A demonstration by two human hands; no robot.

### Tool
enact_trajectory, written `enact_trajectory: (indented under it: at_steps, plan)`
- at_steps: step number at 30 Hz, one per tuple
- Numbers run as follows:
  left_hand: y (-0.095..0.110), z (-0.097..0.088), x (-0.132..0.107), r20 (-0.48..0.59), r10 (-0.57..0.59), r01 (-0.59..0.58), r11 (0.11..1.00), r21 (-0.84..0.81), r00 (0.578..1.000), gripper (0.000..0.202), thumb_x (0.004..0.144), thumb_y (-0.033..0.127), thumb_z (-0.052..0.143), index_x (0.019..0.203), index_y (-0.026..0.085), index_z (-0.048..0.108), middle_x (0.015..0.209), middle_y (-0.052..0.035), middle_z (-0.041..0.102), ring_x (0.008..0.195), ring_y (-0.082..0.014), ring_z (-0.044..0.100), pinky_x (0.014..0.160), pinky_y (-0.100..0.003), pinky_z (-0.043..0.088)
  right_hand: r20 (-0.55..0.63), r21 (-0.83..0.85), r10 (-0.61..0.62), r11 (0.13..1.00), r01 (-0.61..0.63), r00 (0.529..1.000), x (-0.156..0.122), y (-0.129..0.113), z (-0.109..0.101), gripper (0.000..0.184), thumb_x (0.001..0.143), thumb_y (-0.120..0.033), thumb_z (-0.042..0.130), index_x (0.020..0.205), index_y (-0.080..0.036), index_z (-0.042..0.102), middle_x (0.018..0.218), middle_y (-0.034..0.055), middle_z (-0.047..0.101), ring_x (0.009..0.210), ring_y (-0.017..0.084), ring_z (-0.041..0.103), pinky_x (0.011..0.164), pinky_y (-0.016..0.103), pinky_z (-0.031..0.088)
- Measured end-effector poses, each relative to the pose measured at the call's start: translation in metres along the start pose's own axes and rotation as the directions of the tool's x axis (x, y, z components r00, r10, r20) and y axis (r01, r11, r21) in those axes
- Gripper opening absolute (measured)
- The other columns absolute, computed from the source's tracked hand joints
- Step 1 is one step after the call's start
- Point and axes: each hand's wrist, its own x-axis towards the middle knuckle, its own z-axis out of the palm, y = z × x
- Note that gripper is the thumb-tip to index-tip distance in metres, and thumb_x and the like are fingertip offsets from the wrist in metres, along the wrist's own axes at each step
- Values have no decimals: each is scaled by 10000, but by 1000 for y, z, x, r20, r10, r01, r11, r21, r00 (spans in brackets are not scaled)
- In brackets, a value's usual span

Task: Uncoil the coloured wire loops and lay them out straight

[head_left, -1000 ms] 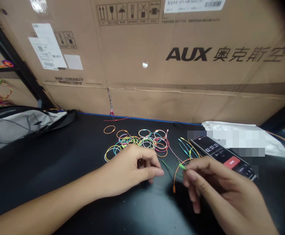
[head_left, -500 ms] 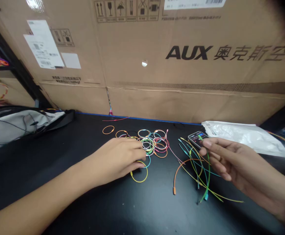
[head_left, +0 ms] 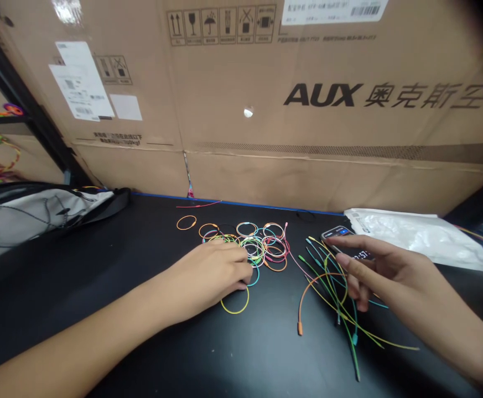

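Observation:
My left hand (head_left: pixel 214 268) rests over the near-left side of a pile of coloured wire rings (head_left: pixel 261 243), its fingers curled together. A yellow wire ring (head_left: pixel 235 313) pokes out beneath its fingertips, pinched there as far as I can see; its upper part is hidden. My right hand (head_left: pixel 378 271) hovers over the right-hand bunch, thumb and fingers apart with nothing between them. Below it lie straight and bent wire cables: a green one (head_left: pixel 354 359), an orange one (head_left: pixel 300 309) with an end cap, and yellow and teal ones crossing them.
A phone (head_left: pixel 336 232) lies partly behind my right hand, beside a white plastic mailer (head_left: pixel 424 237). At the back stands a big cardboard box (head_left: pixel 233 171). A grey bag (head_left: pixel 50 213) is at left. A lone orange ring (head_left: pixel 186 223) and a red cable (head_left: pixel 197 206) lie behind the pile.
My right hand has let go of the green cable, which now lies across the bunch, and its fingers have spread. The yellow ring has shifted slightly under my left hand; its connector is now hidden.

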Motion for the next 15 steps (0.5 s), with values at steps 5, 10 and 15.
enact_trajectory:
  at_steps: [5, 10, 15]
  plan:
    - [1, 3, 0, -37, -18, 18, 1000, 1, 999, 141, 1019, 148, 620, 893, 207, 647, 882, 7, 652, 821, -191, 605, 718, -340, 383, 14, -55, -58, 997, 58, 998, -1, 4, 1, 474, 949, -580, 720, 1253, -217, 709, 554, -44, 643, 455, 163, 625, 439, 294, 575]
    - [1, 3, 1, -70, -41, 39, 999, -25, 997, 131, 1039, 155, 598, 921, 202, 627, 878, 10, 657, 809, -183, 594, 719, -334, 364, 0, -85, -96, 992, 95, 995, -1, 3, 3, 439, 958, -579, 698, 1189, -208, 737, 539, -38, 640, 446, 172, 637, 425, 299, 568]
    - [2, 3, 2, -116, -52, 42, 996, -82, 992, 134, 1079, 198, 550, 972, 192, 631, 915, -10, 667, 821, -186, 596, 734, -338, 377, -60, -118, -152, 982, 145, 986, -2, 1, 6, 397, 939, -553, 726, 1123, -203, 762, 510, -38, 635, 409, 161, 615, 398, 279, 552]
